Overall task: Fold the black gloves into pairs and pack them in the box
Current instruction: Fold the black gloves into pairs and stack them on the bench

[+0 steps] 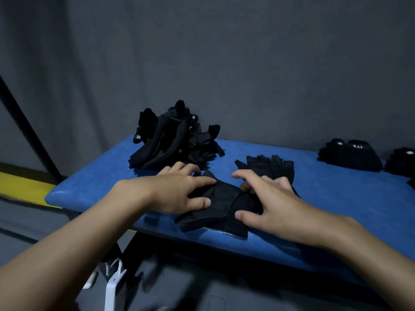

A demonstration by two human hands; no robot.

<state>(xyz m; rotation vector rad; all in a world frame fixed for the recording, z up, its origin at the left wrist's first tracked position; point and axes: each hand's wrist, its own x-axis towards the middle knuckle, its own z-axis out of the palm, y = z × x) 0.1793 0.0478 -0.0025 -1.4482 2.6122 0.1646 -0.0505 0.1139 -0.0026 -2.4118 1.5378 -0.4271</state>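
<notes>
Honestly, the black glove [221, 205] just in front of the pile [173, 138] looks light and floppy; left hand [177, 194] presses it flat, fingers straight; right hand [269, 203] pinches its fold with curled fingers; I'd grab the cuff edge.

Black gloves [221, 205] on a blue bench [336, 198], grey wall [247, 63].
</notes>
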